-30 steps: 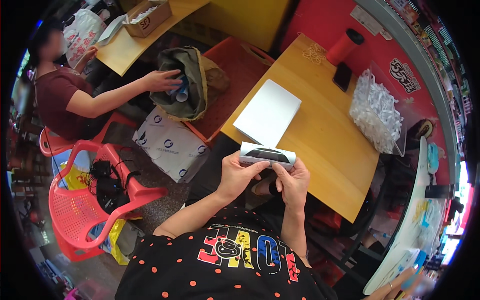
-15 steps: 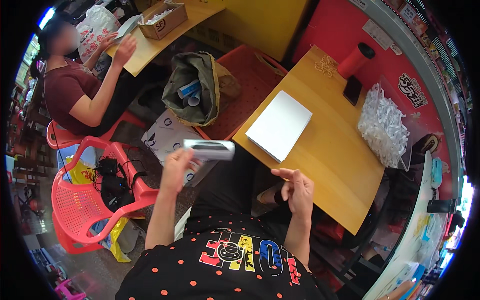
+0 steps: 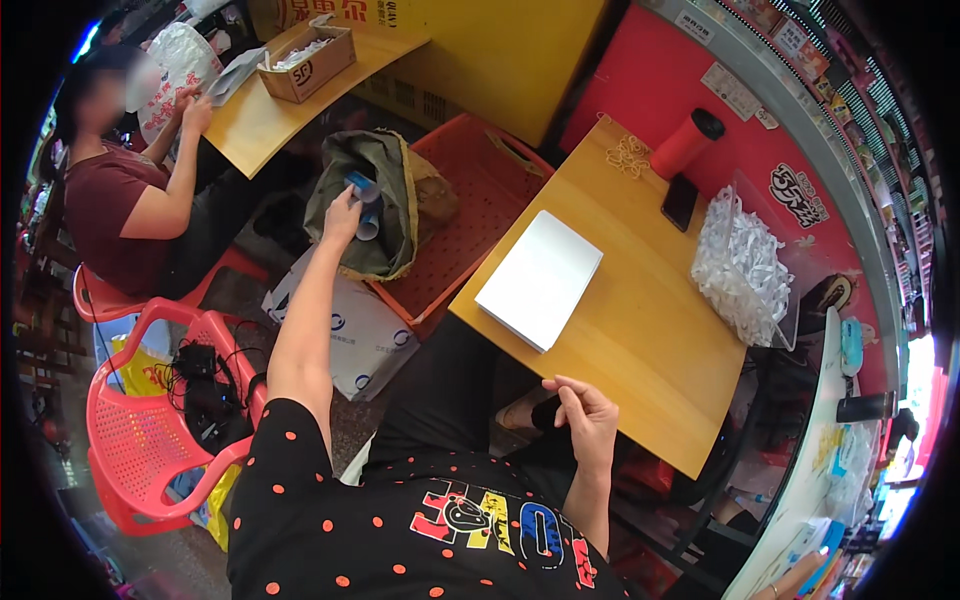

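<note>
Reaching out to the far left, my left hand [image 3: 343,212] is at the mouth of a grey-green woven sack [image 3: 394,170]. Its fingers are closed on a blue-and-white paper roll [image 3: 362,186]; part of the grip is hidden behind the hand. Another pale roll [image 3: 369,226] lies inside the sack just below. My right hand [image 3: 585,420] hovers by the near edge of the yellow wooden table [image 3: 660,330], fingers loosely bent and apart, with nothing seen in them. Nearest to it on the table is a stack of white paper sheets [image 3: 542,278].
A red crate [image 3: 480,190] stands behind the sack, a printed white carton [image 3: 365,360] below it. The table bears a red tumbler [image 3: 688,143], phone [image 3: 679,202], rubber bands [image 3: 628,155] and a clear bin of paper strips [image 3: 740,265]. A co-worker [image 3: 130,200] sits left, beyond a pink chair [image 3: 150,420].
My left hand has carried the roll from over my lap to the sack's mouth, the arm stretching out. My right hand stays near the table edge. The co-worker's hands have come together on a grey sheet.
</note>
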A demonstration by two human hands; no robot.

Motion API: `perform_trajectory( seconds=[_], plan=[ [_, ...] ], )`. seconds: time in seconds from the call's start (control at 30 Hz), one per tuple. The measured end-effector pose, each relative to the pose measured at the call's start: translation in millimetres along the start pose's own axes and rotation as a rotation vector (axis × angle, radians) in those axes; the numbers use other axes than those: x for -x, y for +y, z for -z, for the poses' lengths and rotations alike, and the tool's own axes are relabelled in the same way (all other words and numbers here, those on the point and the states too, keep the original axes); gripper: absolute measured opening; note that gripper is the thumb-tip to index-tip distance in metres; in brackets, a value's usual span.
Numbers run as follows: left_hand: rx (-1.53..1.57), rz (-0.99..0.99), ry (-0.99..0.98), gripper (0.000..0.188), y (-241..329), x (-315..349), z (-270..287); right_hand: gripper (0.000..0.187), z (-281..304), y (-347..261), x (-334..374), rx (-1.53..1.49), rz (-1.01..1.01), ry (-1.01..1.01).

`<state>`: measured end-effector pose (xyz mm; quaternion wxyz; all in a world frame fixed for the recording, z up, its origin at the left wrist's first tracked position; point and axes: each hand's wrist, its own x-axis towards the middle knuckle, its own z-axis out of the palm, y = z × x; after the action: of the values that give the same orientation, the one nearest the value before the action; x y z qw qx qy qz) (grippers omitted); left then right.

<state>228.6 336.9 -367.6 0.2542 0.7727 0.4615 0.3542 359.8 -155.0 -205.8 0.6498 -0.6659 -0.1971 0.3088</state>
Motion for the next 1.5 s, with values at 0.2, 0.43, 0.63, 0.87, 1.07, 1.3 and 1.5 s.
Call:
perform_trajectory(
  seconds=[0.2, 0.43, 0.63, 0.87, 1.07, 1.3, 1.5],
  plan=[
    [-0.086, 0.080, 0.171, 0.029, -14.0, 29.4, -2.3, 0.016, -8.6, 5.5, -4.8, 0.062, -0.013, 0.006],
    [-0.040, 0.880, 0.356, 0.049, -101.0, 65.3, -42.0, 0.015, -52.1, 11.0, -19.8, 0.136, -0.015, -0.236],
    [0.435, 0.552, 0.013, 0.031, -49.3, 3.8, -27.0, 0.015, -50.0, 12.2, -17.8, 0.218, 0.016, -0.222],
    [0.211, 0.435, -0.149, 0.042, -40.1, 14.6, 16.0, 0.016, -47.6, 10.6, -15.7, 0.156, -0.002, -0.209],
    [0.387, 0.479, -0.137, 0.047, 11.5, 55.0, 51.1, 0.018, -83.8, -49.3, -53.9, 0.295, 0.180, -0.278],
    [0.443, 0.499, -0.317, 0.043, 19.5, 58.5, 77.3, 0.051, -220.7, 13.7, -177.9, 1.429, 1.030, -0.467],
    [-0.423, 0.318, -0.039, 0.053, 45.9, 56.6, 97.8, 0.023, -235.2, 24.0, -231.1, 1.934, 0.525, -0.849]
  ],
)
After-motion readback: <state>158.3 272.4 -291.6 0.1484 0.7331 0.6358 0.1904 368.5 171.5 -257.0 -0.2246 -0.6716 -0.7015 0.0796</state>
